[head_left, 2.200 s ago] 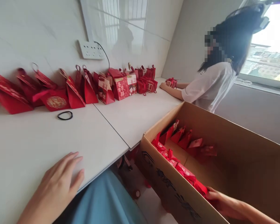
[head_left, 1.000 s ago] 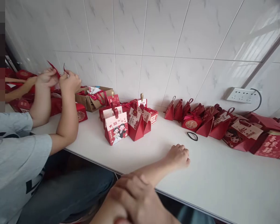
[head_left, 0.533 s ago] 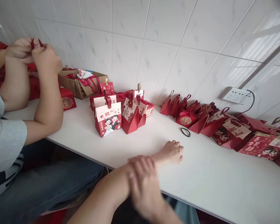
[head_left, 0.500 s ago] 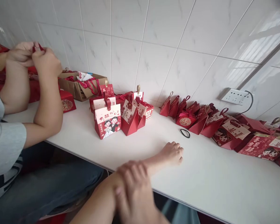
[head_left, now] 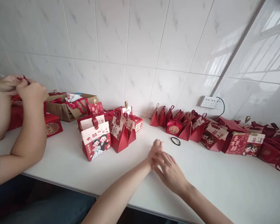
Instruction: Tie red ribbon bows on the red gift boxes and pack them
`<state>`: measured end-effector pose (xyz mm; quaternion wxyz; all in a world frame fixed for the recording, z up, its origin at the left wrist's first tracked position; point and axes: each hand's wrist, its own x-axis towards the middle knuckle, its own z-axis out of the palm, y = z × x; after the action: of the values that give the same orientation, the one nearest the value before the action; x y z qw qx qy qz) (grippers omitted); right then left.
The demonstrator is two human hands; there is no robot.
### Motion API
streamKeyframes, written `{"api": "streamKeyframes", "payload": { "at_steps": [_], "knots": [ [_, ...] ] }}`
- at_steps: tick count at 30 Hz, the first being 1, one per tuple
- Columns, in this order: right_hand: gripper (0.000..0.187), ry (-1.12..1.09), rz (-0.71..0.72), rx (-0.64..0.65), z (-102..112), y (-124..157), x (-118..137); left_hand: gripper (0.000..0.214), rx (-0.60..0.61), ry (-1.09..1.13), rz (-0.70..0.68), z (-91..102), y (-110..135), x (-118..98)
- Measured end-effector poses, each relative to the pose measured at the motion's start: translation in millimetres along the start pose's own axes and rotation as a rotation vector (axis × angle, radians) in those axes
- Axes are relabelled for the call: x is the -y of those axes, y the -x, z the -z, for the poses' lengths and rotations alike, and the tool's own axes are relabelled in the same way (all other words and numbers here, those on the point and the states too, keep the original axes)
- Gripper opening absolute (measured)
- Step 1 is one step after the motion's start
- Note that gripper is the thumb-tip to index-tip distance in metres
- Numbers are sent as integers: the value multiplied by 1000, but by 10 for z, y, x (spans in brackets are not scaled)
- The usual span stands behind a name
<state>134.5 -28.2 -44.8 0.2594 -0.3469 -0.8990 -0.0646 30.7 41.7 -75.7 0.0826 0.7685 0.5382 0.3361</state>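
Observation:
My left hand (head_left: pixel 154 151) lies over the white tabletop (head_left: pixel 224 183) with its fingers loosely stretched and nothing in it. My right hand (head_left: pixel 171 171) reaches in from the right, fingers apart, and touches the back of my left hand. A black hair tie (head_left: pixel 175 141) lies on the table just beyond my fingertips. Behind it stands a row of red gift boxes (head_left: pixel 196 129) along the wall. A cluster of red boxes with a cartoon couple (head_left: pixel 96 144) stands to the left.
At the left a co-worker's hands (head_left: pixel 21 88) pinch something red above the table. A brown cardboard box (head_left: pixel 58 109) with red ribbons sits by the wall. A white power strip (head_left: pixel 208 102) hangs on the tiled wall.
My right hand has slid from my left forearm up to the back of my left hand. The view has shifted slightly right. The co-worker's hands keep working on the red piece.

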Motion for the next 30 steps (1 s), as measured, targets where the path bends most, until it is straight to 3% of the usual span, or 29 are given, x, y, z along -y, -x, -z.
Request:
{"api": "streamKeyframes", "payload": {
  "at_steps": [7, 11, 15, 23, 30],
  "knots": [
    [20, -182, -222, -94, -182, -128, -434, 52, -358, 72, 366, 177, -328, 410],
    [25, -381, -344, -69, -315, -87, -502, 57, -526, 115, 423, 286, -335, 567],
    [28, -517, -456, -32, -301, -28, -507, 66, -637, 152, 456, 344, -359, 715],
    [23, -519, -461, 108, -250, -15, -507, 68, -617, 178, 537, 273, -422, 793],
    [20, -546, -455, 96, -245, -41, -519, 100, -618, 150, 736, 368, -674, 823]
  ]
}}
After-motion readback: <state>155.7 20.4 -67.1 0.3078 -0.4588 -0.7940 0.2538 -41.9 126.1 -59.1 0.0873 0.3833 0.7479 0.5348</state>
